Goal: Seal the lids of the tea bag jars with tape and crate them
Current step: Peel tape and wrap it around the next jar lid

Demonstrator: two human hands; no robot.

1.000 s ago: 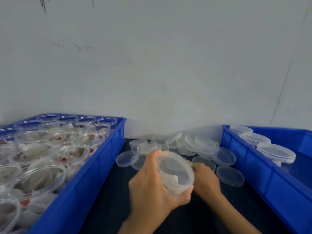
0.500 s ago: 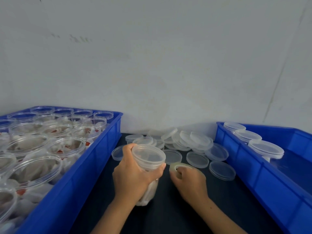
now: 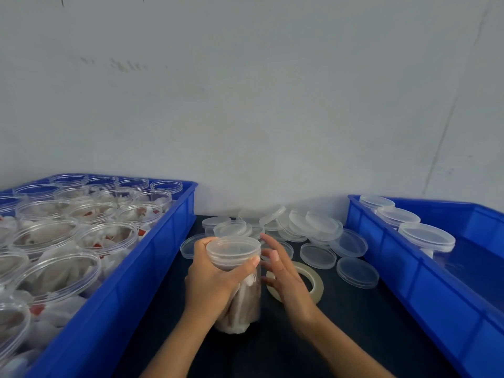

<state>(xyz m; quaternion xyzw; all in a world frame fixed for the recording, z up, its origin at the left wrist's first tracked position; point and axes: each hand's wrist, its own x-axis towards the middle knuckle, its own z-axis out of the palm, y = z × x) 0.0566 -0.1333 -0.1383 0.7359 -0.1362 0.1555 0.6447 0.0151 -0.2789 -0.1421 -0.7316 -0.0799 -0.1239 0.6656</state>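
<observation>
Half the jar (image 3: 236, 285) on the counter (image 3: 341, 336) hides behind the left hand (image 3: 211, 282) gripping it, while the right hand (image 3: 283, 276), fingers spread, seems just beside it, over the tape (image 3: 313, 279).

I see a pale grey-white wall (image 3: 245, 91) filling the upper part of the view, lit evenly with no hard shadows. I note faint smudges on it toward the upper left, dark marks at its very top edge, and a thin slanting line (image 3: 447, 115) running down its right side. Below, a dark tabletop (image 3: 341, 336) meets the wall along its far edge.
</observation>
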